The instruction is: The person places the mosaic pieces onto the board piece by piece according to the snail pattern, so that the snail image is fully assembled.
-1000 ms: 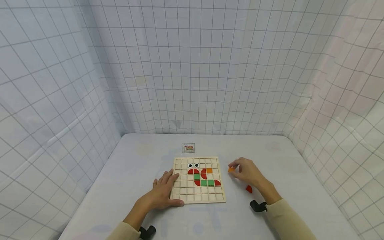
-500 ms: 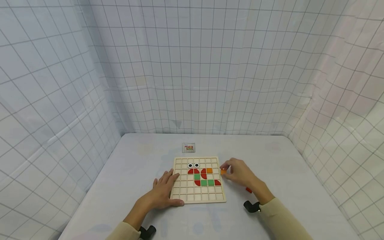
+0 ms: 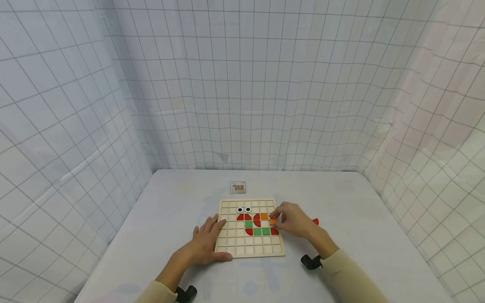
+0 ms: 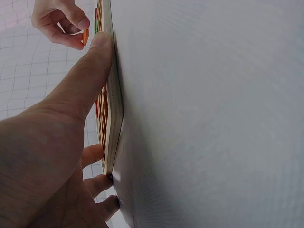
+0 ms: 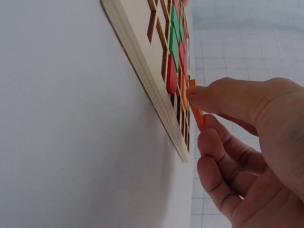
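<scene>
A wooden grid board (image 3: 231,240) lies on the white table. It bears red quarter-round tiles (image 3: 249,231), green square tiles (image 3: 257,231), an orange square tile (image 3: 264,216) and two eye tiles (image 3: 248,209). My left hand (image 3: 206,242) rests on the board's left edge, fingers spread, with the thumb (image 4: 88,71) along the near edge. Between thumb and fingertips my right hand (image 3: 295,219) pinches another orange tile (image 5: 197,114), tilted just above the board's right-hand cells. Those fingers partly cover the cells below.
A small picture card (image 3: 238,187) lies beyond the board. A loose red piece (image 3: 315,221) shows past my right wrist, partly covered by it. Grid-patterned white curtains (image 3: 242,105) enclose the table at the back and sides.
My right hand has carried the orange tile leftward from the table to over the board. A red piece now shows beyond the wrist; the nearer one is out of sight. My left hand stays put.
</scene>
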